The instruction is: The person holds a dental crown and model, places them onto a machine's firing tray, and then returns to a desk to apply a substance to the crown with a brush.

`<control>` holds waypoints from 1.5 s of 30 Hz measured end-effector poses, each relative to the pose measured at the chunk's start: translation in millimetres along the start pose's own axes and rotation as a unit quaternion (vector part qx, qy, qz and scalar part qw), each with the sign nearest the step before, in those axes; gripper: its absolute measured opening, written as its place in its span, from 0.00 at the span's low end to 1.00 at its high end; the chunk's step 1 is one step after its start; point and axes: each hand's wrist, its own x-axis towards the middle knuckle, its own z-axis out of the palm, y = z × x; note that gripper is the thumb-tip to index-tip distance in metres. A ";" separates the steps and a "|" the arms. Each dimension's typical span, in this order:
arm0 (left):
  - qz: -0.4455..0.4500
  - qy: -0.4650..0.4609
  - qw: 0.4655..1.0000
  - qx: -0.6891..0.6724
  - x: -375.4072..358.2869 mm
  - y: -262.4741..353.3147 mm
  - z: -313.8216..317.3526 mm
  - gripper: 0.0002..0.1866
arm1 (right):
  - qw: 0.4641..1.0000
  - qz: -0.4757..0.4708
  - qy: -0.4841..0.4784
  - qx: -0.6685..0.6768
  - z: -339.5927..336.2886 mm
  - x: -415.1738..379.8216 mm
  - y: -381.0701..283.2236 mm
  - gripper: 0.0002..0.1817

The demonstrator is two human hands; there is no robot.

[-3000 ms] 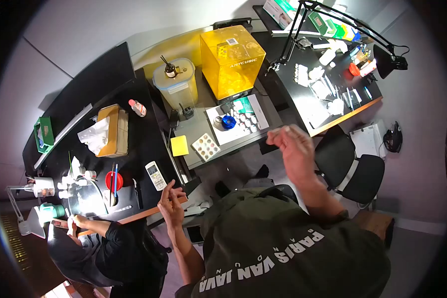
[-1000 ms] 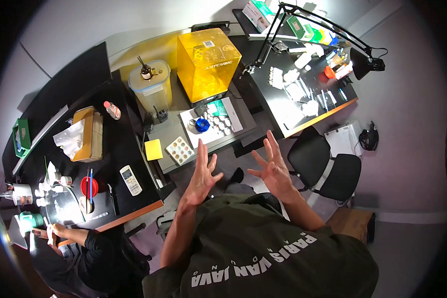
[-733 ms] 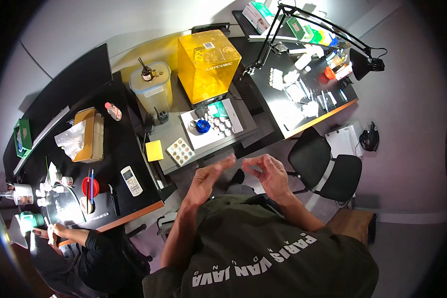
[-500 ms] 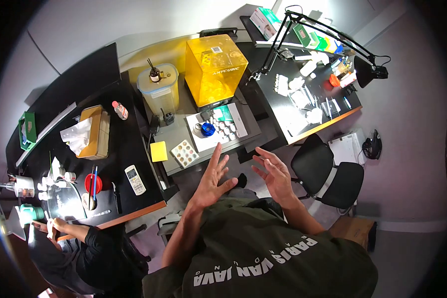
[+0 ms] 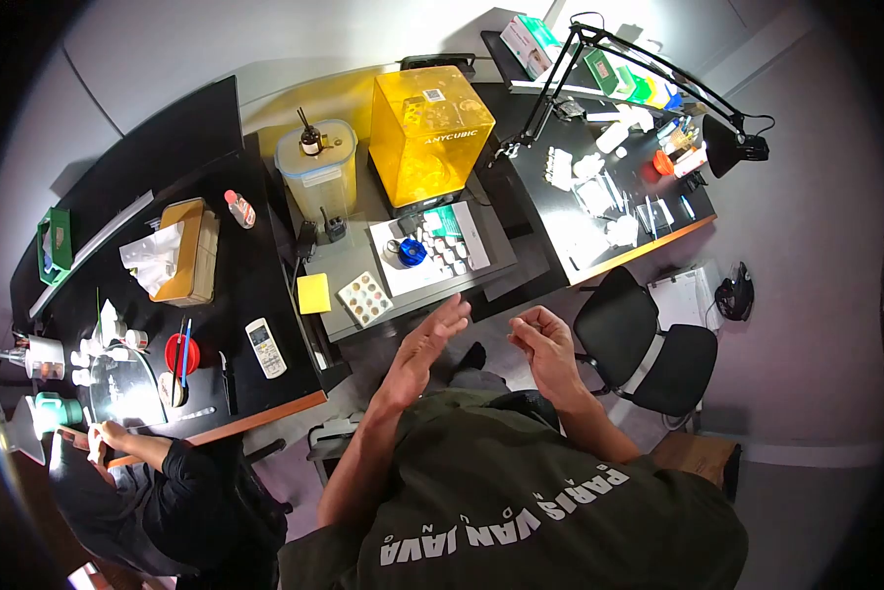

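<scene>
My left hand [image 5: 420,356] is raised in the air in front of my body, its fingers stretched out and holding nothing. To its right, my right hand [image 5: 548,356] also hangs in the air, fingers curled in towards the thumb, with no object showing in it. The hands are apart and touch nothing. Beyond them, on a grey cabinet top [image 5: 344,320], lie a white palette with round wells [image 5: 366,298], a yellow pad [image 5: 313,293] and a white sheet [image 5: 477,258] bearing a blue round item [image 5: 412,253] and several small white pots [image 5: 451,254].
A yellow ANYCUBIC box [image 5: 430,138] and a lidded container [image 5: 316,172] stand behind. At left, a person [image 5: 167,511] works at a black desk [image 5: 250,265] with a remote control [image 5: 267,348]. A black chair [image 5: 619,320] and lamp-lit desk [image 5: 580,246] are at right.
My right hand's spread fingers have curled inward. The fingers of my left hand have come together, and the hand has tilted towards the right and lowered slightly.
</scene>
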 end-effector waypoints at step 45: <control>0.115 -0.052 0.989 0.079 3.2 -16.7 -18.2 0.47 | 0.997 -0.018 -0.046 0.054 9.6 1.8 -14.9 0.39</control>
